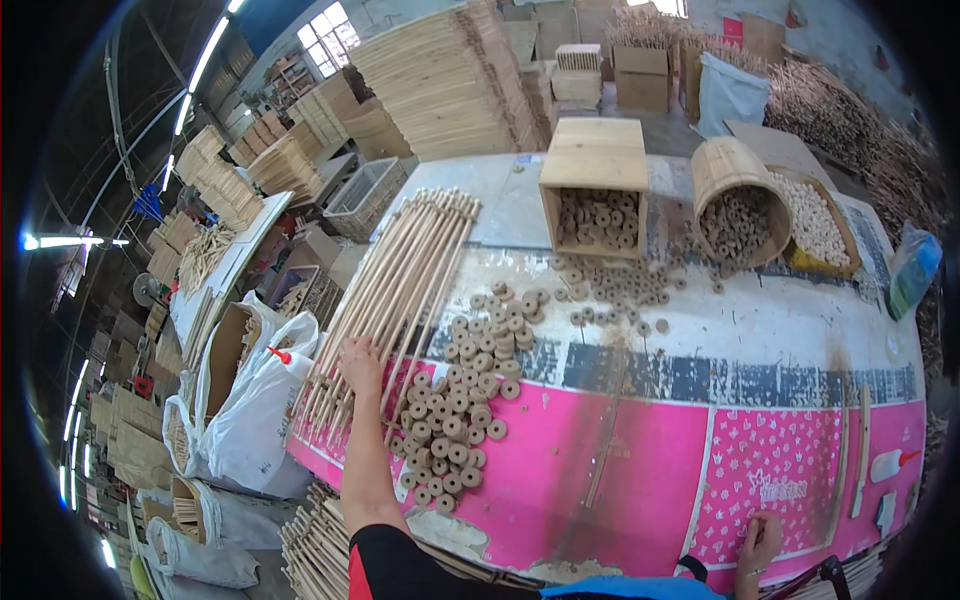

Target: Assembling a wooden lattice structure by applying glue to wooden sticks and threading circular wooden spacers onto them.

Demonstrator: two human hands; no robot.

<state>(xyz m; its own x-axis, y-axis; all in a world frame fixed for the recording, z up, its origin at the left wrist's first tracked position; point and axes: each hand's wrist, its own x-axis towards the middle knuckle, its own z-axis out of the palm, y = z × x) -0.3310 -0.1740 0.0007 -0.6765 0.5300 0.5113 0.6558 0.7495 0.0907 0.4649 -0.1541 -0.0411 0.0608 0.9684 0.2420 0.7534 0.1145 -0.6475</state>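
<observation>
My left hand (360, 366) reaches forward over a long bundle of thin wooden rods (400, 270) on the left of the table. Its fingers are curled down onto the rods and look closed on one of them; the fingertips are partly hidden. Just right of that forearm lies a heap of tan wooden rings (455, 430), each with a hole in the middle. At the lower right, my right hand (764, 540) is near the table's front edge with its fingers curled in. Whatever those fingers may hold is too small to make out.
A wooden box (597, 150) and a round wooden tub (735, 175), tipped on their sides, spill darker rings. Pale beads fill a tray (848, 262). A red-tipped white bottle (888, 465) lies at right. White sacks (262, 425) stand left; board stacks (440, 90) rise behind.
</observation>
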